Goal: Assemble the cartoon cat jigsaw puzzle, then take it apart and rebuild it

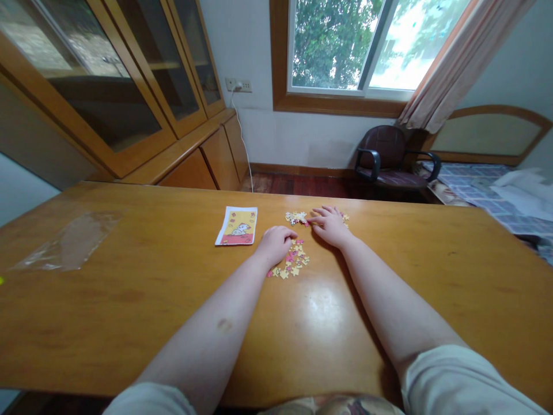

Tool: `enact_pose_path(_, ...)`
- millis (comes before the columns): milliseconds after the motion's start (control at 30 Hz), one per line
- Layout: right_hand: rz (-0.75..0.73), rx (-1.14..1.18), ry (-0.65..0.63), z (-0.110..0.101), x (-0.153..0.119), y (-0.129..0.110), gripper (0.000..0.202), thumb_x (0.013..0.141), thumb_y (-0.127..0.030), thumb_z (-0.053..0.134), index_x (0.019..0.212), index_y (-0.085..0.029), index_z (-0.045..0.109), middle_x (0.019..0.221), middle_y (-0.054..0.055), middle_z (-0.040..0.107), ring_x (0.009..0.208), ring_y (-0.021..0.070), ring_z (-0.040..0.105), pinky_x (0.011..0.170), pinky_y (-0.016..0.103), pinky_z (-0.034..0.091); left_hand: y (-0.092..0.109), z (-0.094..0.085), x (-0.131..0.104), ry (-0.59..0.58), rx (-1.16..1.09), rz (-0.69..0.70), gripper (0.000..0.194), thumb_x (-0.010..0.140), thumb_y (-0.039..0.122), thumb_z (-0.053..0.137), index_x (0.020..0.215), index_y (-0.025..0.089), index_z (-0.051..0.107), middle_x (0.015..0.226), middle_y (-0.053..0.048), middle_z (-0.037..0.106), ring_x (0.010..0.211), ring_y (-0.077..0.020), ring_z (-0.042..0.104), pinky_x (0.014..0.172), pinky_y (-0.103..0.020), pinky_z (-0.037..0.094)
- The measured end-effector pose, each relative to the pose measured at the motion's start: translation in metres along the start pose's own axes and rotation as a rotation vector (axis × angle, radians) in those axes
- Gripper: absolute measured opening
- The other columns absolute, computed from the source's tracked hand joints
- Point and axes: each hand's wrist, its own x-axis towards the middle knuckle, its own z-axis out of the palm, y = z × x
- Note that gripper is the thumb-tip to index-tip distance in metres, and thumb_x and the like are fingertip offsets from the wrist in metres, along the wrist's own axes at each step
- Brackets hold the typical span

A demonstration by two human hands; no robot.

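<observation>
Jigsaw puzzle pieces [295, 260] in yellow, pink and white lie loose on the wooden table. My left hand [275, 244] rests at the left edge of this near group, its fingers curled together; whatever may be under them is hidden. My right hand [330, 226] lies palm down with its fingers spread, over the far group of puzzle pieces [295, 218]. Some of those show on both sides of the hand, and the palm hides others. Left of my left hand, a picture card [237, 226] shows a white animal on yellow and pink.
The wooden table [173, 323] spans the view. A clear plastic bag [75, 242] lies flat at its left. Beyond the far edge stand a glass-door cabinet [190, 129], a dark armchair [389, 155] and a bed [479, 181]. A white cord [242, 135] hangs from the wall socket.
</observation>
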Motion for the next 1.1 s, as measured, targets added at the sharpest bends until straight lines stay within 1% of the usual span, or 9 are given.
enact_pose_path(233, 0.006, 0.069, 0.1, -0.001, 0.001, 0.008, 0.027, 0.077, -0.017, 0.053, 0.086, -0.027, 0.076, 0.115, 0.004, 0.066, 0.114, 0.0249, 0.05, 0.109, 0.052, 0.024, 0.001, 0.0, 0.0, -0.003, -0.001, 0.0, 0.031, 0.081, 0.015, 0.046, 0.096, 0.022, 0.073, 0.1, -0.002, 0.072, 0.097, -0.0198, 0.061, 0.093, -0.034, 0.046)
enact_pose_path(367, -0.036, 0.095, 0.077, 0.002, 0.002, 0.011, 0.027, 0.079, -0.018, 0.052, 0.081, -0.029, 0.076, 0.112, 0.002, 0.067, 0.113, 0.0232, 0.051, 0.109, 0.049, 0.025, 0.001, 0.0, 0.0, -0.001, -0.003, 0.001, 0.031, 0.081, 0.015, 0.046, 0.096, 0.021, 0.073, 0.1, -0.003, 0.071, 0.098, -0.0199, 0.061, 0.093, -0.034, 0.046)
enact_pose_path(567, 0.165, 0.019, 0.102, 0.002, 0.003, 0.014, 0.026, 0.083, -0.022, 0.05, 0.089, -0.025, 0.076, 0.111, 0.006, 0.067, 0.116, 0.028, 0.049, 0.108, 0.054, 0.023, 0.001, 0.0, 0.0, -0.002, -0.006, -0.005, 0.031, 0.081, 0.015, 0.046, 0.096, 0.021, 0.073, 0.1, -0.002, 0.072, 0.097, -0.0197, 0.061, 0.092, -0.034, 0.046)
enact_pose_path(633, 0.127, 0.003, 0.111, 0.0, 0.002, 0.01, 0.027, 0.086, -0.027, 0.05, 0.096, -0.024, 0.074, 0.114, 0.007, 0.066, 0.117, 0.0281, 0.048, 0.108, 0.053, 0.023, 0.0, 0.0, 0.001, -0.004, 0.0, -0.006, 0.031, 0.081, 0.015, 0.047, 0.096, 0.021, 0.073, 0.1, -0.002, 0.072, 0.097, -0.0195, 0.061, 0.093, -0.034, 0.046)
enact_pose_path(700, 0.013, -0.006, 0.084, 0.0, 0.001, 0.003, 0.029, 0.088, -0.034, 0.051, 0.107, -0.024, 0.071, 0.12, 0.007, 0.064, 0.119, 0.0282, 0.046, 0.109, 0.051, 0.023, 0.0, 0.0, 0.001, -0.007, 0.006, -0.006, 0.031, 0.081, 0.015, 0.047, 0.096, 0.022, 0.073, 0.1, -0.002, 0.072, 0.098, -0.0195, 0.061, 0.093, -0.034, 0.046)
enact_pose_path(767, -0.082, -0.022, 0.038, 0.0, 0.0, -0.004, 0.036, 0.087, -0.042, 0.055, 0.117, -0.025, 0.066, 0.127, 0.007, 0.06, 0.122, 0.0295, 0.043, 0.11, 0.052, 0.022, 0.0, 0.001, 0.001, -0.007, 0.01, -0.004, 0.031, 0.082, 0.015, 0.046, 0.096, 0.022, 0.073, 0.1, -0.002, 0.072, 0.097, -0.0197, 0.061, 0.093, -0.034, 0.046)
enact_pose_path(833, -0.099, -0.045, 0.009, 0.002, 0.0, -0.011, 0.043, 0.084, -0.047, 0.058, 0.121, -0.026, 0.063, 0.13, 0.007, 0.058, 0.124, 0.0314, 0.041, 0.11, 0.054, 0.02, 0.0, 0.002, 0.001, -0.003, 0.012, -0.001, 0.031, 0.082, 0.016, 0.046, 0.096, 0.022, 0.073, 0.1, -0.002, 0.072, 0.097, -0.0199, 0.061, 0.092, -0.034, 0.046)
enact_pose_path(933, -0.059, -0.062, 0.006, 0.006, 0.001, -0.019, 0.044, 0.084, -0.049, 0.058, 0.121, -0.025, 0.062, 0.127, 0.007, 0.06, 0.123, 0.0323, 0.042, 0.109, 0.056, 0.018, 0.0, 0.002, 0.001, 0.008, 0.018, -0.004, 0.03, 0.082, 0.016, 0.047, 0.096, 0.023, 0.073, 0.099, -0.002, 0.071, 0.096, -0.02, 0.061, 0.091, -0.034, 0.046)
enact_pose_path(1100, -0.052, -0.026, 0.015, 0.01, 0.004, -0.02, 0.027, 0.087, -0.041, 0.057, 0.106, -0.026, 0.069, 0.117, 0.006, 0.066, 0.119, 0.0303, 0.045, 0.108, 0.055, 0.019, 0.0, 0.002, 0.001, 0.007, 0.025, 0.003, 0.03, 0.082, 0.015, 0.047, 0.094, 0.023, 0.073, 0.098, -0.002, 0.072, 0.096, -0.0197, 0.061, 0.092, -0.034, 0.046)
